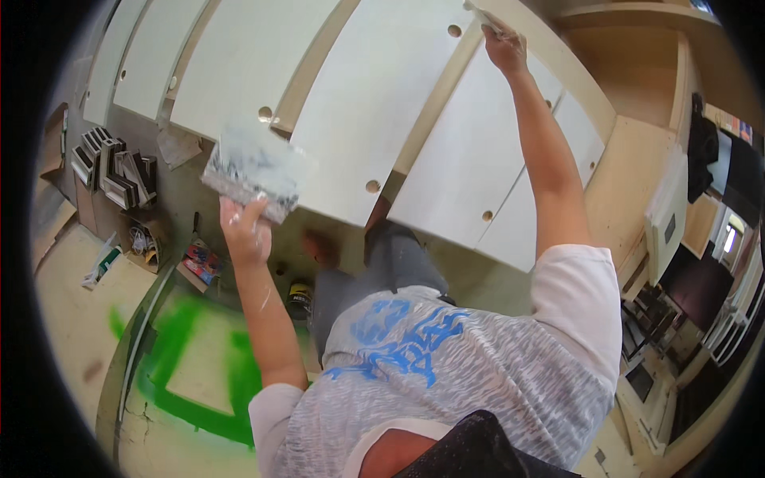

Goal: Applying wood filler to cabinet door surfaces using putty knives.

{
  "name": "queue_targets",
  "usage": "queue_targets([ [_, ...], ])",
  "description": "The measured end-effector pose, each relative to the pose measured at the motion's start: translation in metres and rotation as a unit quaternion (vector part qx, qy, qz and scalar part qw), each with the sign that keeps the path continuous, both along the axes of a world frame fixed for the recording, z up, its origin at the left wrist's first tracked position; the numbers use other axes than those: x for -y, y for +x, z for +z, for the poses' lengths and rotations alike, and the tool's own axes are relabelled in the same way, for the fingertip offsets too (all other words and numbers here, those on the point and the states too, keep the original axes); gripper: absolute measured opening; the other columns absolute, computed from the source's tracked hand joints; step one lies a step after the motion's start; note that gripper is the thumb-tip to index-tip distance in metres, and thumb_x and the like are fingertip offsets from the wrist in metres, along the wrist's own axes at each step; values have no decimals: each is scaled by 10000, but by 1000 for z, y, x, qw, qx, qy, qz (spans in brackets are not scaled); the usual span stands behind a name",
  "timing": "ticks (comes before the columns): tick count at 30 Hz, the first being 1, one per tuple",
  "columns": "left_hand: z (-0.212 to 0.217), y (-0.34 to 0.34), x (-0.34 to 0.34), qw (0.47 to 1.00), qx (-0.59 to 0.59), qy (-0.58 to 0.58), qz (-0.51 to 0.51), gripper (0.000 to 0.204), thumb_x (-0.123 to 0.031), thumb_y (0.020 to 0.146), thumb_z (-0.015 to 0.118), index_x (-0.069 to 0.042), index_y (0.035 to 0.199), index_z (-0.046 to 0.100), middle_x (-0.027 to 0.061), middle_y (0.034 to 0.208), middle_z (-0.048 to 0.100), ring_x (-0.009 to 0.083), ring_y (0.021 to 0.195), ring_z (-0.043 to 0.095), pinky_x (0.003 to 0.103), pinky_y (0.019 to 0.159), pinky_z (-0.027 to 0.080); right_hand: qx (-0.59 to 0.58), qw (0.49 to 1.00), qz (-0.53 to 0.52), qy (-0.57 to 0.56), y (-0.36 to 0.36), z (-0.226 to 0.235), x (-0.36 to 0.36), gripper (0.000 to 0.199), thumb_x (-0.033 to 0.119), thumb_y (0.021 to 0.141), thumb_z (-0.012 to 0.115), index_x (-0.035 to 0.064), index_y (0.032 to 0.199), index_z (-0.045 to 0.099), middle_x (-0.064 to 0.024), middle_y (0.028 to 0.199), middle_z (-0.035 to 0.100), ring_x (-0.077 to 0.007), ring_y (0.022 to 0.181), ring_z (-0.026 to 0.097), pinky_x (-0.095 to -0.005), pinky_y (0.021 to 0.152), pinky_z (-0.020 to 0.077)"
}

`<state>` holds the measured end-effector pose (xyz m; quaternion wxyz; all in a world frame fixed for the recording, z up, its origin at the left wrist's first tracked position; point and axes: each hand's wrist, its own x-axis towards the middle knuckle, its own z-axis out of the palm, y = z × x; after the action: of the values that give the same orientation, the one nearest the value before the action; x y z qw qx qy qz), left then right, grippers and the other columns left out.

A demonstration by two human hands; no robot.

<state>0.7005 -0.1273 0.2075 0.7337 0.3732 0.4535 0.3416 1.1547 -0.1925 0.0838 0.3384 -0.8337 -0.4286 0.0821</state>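
Left hand [245, 231] grips a putty-smeared hawk board [256, 170] — right hand [504, 46] closed on a putty knife [484, 16] against a white panel [374, 88].

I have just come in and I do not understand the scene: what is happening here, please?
A person stands over several white panels with round holes. The left hand holds a wide flat blade smeared with white paste, above a panel's edge. The right hand reaches far out and presses a small tool on another panel's edge. A small can stands on the floor below.

Green-sprayed concrete floor [199, 374]

A small dark paint tin [300, 299] and stacked grey metal profiles [115, 171] sit on it.
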Motion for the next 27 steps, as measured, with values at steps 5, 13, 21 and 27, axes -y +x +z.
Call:
queue_targets([
  [5, -11, -13, 30, 993, -55, -99, 44, 679, 113, 662, 451, 13, 1291, 217, 147, 1256, 357, 259, 1140, 395, 371, 937, 351, 203, 975, 75, 41, 30, -80, -29, 315, 3, 721, 518, 142, 986, 617, -43, 955, 624, -229, 901, 580, -316, 783, 471],
  [13, -10, 2, 35, 981, -103, -117, 116, 637, 124, 665, 458, 18, 1264, 271, 130, 1200, 418, 241, 1092, 435, 347, 917, 357, 197, 931, 260, -164, 67, -44, -44, 331, -20, 705, 464, 153, 935, 629, -31, 920, 630, -246, 882, 574, -342, 765, 464],
  [21, -4, 8, 27, 978, -131, -109, 117, 633, 119, 671, 462, 13, 1266, 271, 135, 1197, 418, 242, 1079, 446, 357, 905, 371, 192, 870, 402, -209, 79, -27, -123, 239, 21, 673, 466, 122, 859, 576, -70, 894, 595, -247, 898, 542, -354, 756, 447],
  [27, -5, -1, 28, 982, -107, -113, 104, 630, 118, 689, 458, 12, 1275, 253, 138, 1207, 408, 252, 1090, 440, 378, 891, 389, 201, 901, 306, -233, 75, -40, -30, 388, 6, 733, 426, 234, 975, 626, -86, 942, 596, -254, 871, 556, -344, 717, 455],
])
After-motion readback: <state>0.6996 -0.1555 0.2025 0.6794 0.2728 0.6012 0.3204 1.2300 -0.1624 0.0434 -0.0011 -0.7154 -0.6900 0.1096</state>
